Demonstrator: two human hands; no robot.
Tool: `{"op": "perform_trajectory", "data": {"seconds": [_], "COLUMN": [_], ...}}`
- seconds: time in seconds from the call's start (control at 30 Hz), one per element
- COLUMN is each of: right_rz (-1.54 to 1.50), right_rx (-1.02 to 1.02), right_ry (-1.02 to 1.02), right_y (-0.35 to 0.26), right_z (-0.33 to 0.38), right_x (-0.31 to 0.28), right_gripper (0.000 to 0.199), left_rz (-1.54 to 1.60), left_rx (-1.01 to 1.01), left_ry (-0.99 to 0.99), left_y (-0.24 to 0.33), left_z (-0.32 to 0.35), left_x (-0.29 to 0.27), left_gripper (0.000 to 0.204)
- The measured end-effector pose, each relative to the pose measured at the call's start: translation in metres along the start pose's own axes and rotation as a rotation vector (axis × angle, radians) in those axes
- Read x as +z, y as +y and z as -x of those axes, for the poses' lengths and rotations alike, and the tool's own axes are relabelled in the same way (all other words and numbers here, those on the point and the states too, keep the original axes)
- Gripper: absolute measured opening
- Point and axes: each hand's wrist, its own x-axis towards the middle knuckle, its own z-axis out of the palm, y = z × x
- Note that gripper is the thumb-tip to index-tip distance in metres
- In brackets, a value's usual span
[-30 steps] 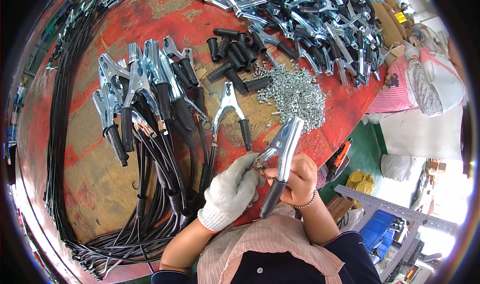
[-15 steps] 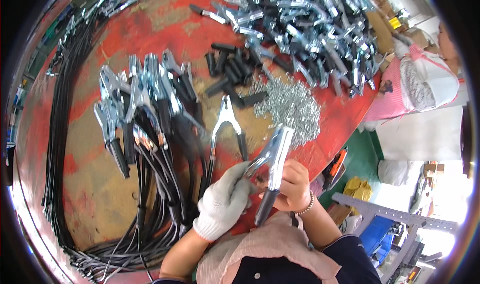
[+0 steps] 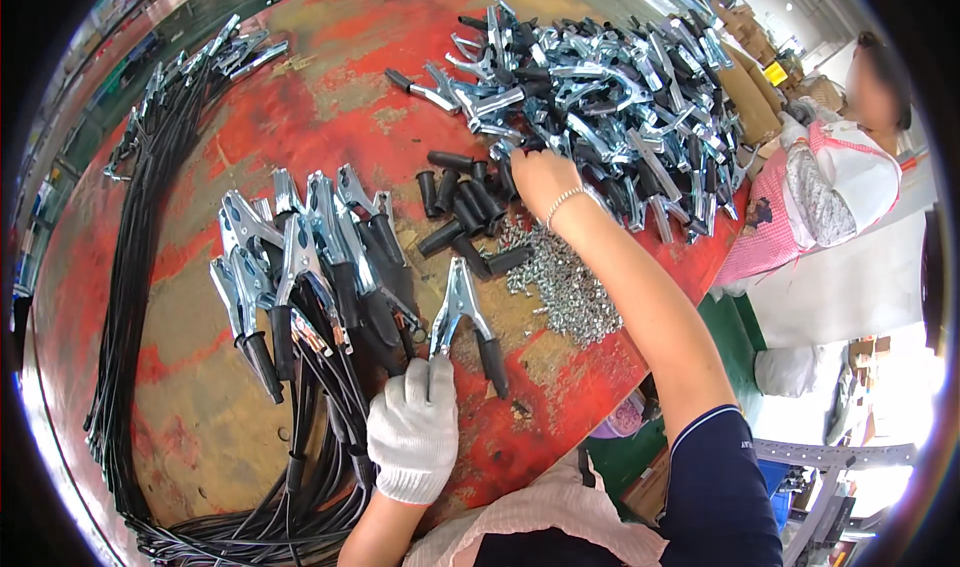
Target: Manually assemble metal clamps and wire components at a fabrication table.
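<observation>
My left hand [image 3: 413, 432], in a white knitted glove, is closed at the bare metal leg of a silver spring clamp [image 3: 459, 292] lying on the table. That clamp's other leg wears a black sleeve, and its jaw points away from me. My bare right hand [image 3: 546, 185] reaches far forward to the edge of the clamp pile, beside the loose black sleeves [image 3: 468, 205]. Its fingers are curled down, and what they hold is hidden. Left of my glove lies a bunch of clamps [image 3: 300, 252] joined to black cables [image 3: 325, 407], some with copper ends showing.
A large heap of silver clamps [image 3: 610, 87] covers the far right of the red, worn table [image 3: 330, 57]. Small metal parts [image 3: 560, 287] lie under my right forearm. A long cable bundle [image 3: 125, 317] runs along the left. Sacks [image 3: 790, 207] and a person [image 3: 878, 87] are beyond the right edge.
My right hand has left the clamp held before my body and stretched forward to the pile. My left hand has moved slightly left and down to the clamp on the table.
</observation>
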Motion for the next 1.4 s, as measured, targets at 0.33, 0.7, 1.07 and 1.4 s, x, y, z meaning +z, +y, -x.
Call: {"op": "perform_trajectory", "data": {"seconds": [0.33,0.7,1.07,1.4], "right_rz": [-0.095,-1.956,-2.498,-2.794], "right_rx": [-0.090,0.124,0.341,0.145], "right_ry": [0.112,-0.186,-0.123,-0.137], "right_y": [0.033,0.112,0.065,0.019], "right_z": [0.001,0.111,0.288,0.301], "right_x": [-0.050,-0.061,-0.043,-0.007], "right_gripper": [0.026,0.046,0.058,0.050], "left_rz": [0.194,0.469,0.072,0.020], "left_rx": [0.071,0.450,0.481,0.175], "left_ry": [0.118,-0.070,-0.628,-0.487], "left_y": [-0.001,0.013,0.007,0.007], "left_z": [0.007,0.016,0.090,0.147], "left_x": [0.001,-0.018,-0.064,-0.051], "left_gripper": [0.041,0.020,0.017,0.022]}}
